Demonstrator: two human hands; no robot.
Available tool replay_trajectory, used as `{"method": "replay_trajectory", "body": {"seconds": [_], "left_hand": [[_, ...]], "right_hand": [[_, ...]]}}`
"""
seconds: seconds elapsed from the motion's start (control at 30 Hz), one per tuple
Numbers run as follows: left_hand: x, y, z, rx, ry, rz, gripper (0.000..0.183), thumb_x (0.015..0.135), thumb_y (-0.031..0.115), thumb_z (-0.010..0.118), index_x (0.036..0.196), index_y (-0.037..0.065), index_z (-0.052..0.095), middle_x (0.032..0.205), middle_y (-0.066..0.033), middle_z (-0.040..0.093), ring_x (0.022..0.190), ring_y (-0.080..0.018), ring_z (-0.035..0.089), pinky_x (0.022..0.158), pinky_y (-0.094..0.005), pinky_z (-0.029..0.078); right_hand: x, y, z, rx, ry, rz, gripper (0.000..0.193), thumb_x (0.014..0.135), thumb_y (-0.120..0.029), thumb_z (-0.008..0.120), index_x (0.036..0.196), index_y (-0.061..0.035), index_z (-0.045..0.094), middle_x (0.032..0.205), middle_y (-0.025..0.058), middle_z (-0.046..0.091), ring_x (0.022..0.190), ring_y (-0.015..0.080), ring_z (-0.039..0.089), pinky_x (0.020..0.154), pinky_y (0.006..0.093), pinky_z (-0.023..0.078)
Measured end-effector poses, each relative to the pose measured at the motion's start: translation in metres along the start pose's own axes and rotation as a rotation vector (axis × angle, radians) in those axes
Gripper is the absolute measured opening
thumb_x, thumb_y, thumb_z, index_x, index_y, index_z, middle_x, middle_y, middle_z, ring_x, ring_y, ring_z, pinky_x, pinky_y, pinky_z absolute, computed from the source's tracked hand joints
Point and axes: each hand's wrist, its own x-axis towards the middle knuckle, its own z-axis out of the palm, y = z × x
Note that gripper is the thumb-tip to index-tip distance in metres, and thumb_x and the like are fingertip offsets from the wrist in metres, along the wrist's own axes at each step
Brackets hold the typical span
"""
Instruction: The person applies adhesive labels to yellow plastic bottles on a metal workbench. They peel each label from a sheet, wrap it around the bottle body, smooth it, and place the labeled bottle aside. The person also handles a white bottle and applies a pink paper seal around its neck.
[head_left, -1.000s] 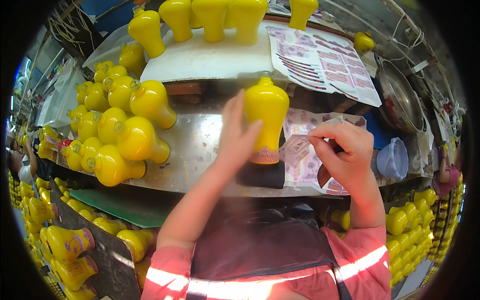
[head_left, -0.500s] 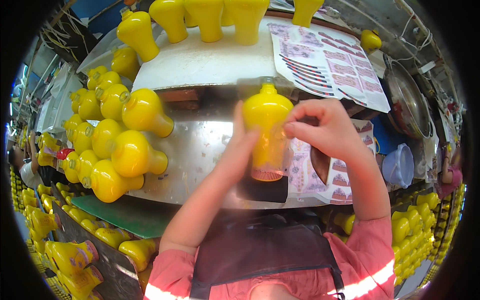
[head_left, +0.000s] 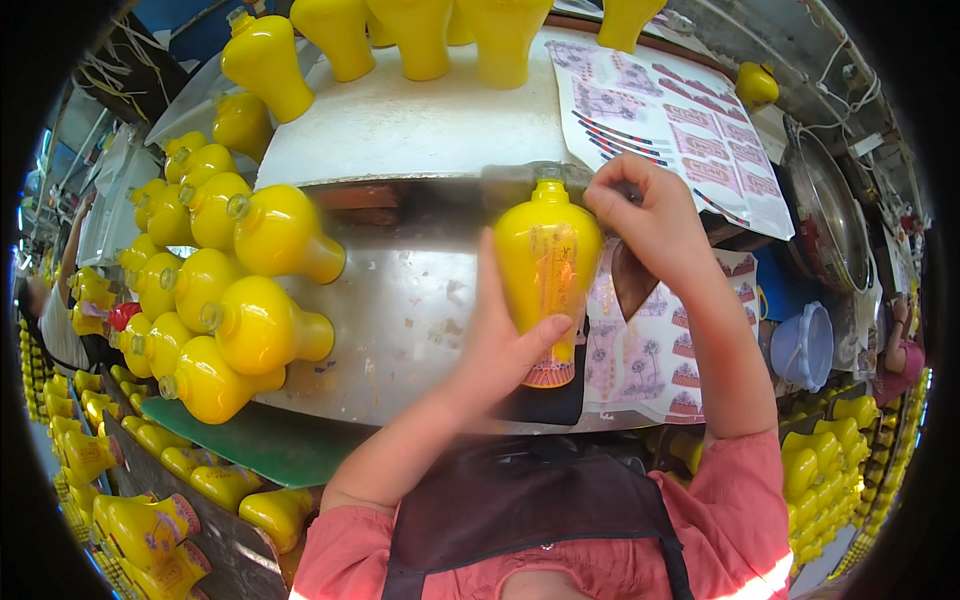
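Observation:
A glossy yellow glass bottle [head_left: 515, 235] with a clear neck stands upright before me at the metal worktop's near edge. It carries a decorated panel on its front and a purple-pink patterned band round its foot. My left hand [head_left: 500, 335] is closed round the bottle's lower left side, its thumb lying across the front. Beside the bottle's right shoulder is my right hand [head_left: 648, 215], thumb and fingers pinched together; whatever is between them, if anything, is hidden. Printed decal sheets [head_left: 640, 365] in purple and brown lie to the bottle's right.
Several plain yellow bottles [head_left: 270, 325] lie on their sides at the left. More yellow bottles [head_left: 410, 45] stand along the white board [head_left: 420, 125] at the back. Another decal sheet [head_left: 690, 140], a metal basin [head_left: 828, 215] and a pale blue bucket [head_left: 802, 347] are on the right.
My right hand has moved up and right from the bottle's middle to beside its shoulder. The front panel now shows plainly, and my left thumb has slid lower across the bottle.

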Motion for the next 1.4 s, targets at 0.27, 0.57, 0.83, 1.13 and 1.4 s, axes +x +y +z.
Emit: {"method": "replay_trajectory", "body": {"seconds": [0.27, 0.57, 0.83, 1.13, 1.4], "left_hand": [[0.0, -0.008, 0.0, -0.032, 0.0, 0.025, 0.113, 0.088, 0.027, 0.079, 0.162, -0.004, -0.001, 0.161, -0.025, 0.028, 0.149, -0.0343, 0.033, 0.121, -0.0428, 0.029], [0.002, -0.008, -0.006, 0.072, -0.053, 0.006, 0.118, 0.089, 0.03, 0.077, 0.161, -0.003, -0.009, 0.161, -0.0271, 0.028, 0.149, -0.0349, 0.034, 0.121, -0.0432, 0.03], [0.003, -0.011, -0.007, 0.007, -0.064, 0.054, 0.113, 0.093, 0.035, 0.072, 0.162, -0.001, -0.011, 0.164, -0.0281, 0.019, 0.152, -0.0368, 0.027, 0.123, -0.0448, 0.024], [0.012, 0.004, -0.021, 0.886, -0.015, 0.438, 0.081, 0.09, 0.042, 0.071, 0.158, 0.013, 0.037, 0.164, -0.0284, 0.016, 0.148, -0.0479, 0.025, 0.121, -0.0556, 0.024], [0.017, 0.012, -0.02, 0.921, -0.071, 0.445, 0.087, 0.087, 0.041, 0.073, 0.159, 0.013, 0.033, 0.162, -0.0314, 0.017, 0.145, -0.0529, 0.026, 0.12, -0.0575, 0.026]], "right_hand": [[-0.005, 0.024, 0.003, -0.193, 0.013, -0.294, 0.022, 0.099, -0.009, 0.056, 0.114, -0.0088, 0.072, 0.081, 0.014, 0.066, 0.083, 0.0278, 0.071, 0.072, 0.0362, 0.054], [-0.003, 0.021, 0.01, -0.611, 0.001, -0.438, 0.039, 0.092, -0.009, 0.057, 0.127, -0.0235, 0.068, 0.09, 0.0134, 0.065, 0.077, 0.035, 0.069, 0.066, 0.0413, 0.055], [-0.011, 0.019, 0.007, -0.378, 0.035, -0.309, 0.039, 0.093, -0.01, 0.063, 0.131, -0.0166, 0.068, 0.09, 0.0164, 0.064, 0.077, 0.0339, 0.067, 0.068, 0.0413, 0.053], [-0.03, -0.003, 0.029, -0.158, 0.048, -0.061, 0.055, 0.083, -0.043, 0.076, 0.119, -0.0035, 0.064, 0.108, 0.02, 0.069, 0.099, 0.0397, 0.067, 0.088, 0.045, 0.053], [-0.034, 0.005, 0.024, 0.007, 0.019, -0.033, 0.043, 0.086, -0.033, 0.075, 0.119, -0.0054, 0.068, 0.11, 0.0198, 0.07, 0.1, 0.037, 0.069, 0.086, 0.0414, 0.054]]}}
